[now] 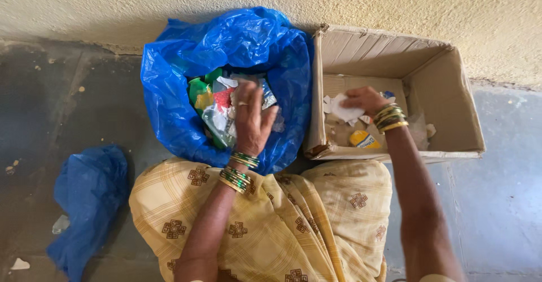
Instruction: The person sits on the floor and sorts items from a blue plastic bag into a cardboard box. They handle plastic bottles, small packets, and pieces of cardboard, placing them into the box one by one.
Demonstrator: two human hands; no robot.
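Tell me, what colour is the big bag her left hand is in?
The bag is bright blue, seen best in the head view, with the left hand inside.

Head view, steeply downward, seemingly close

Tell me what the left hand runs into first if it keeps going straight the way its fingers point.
Probably the plastic wrappers heaped in the open blue bag. The left hand points into the bag's mouth, right over that litter and seemingly already touching it; depth is hard to judge from above.
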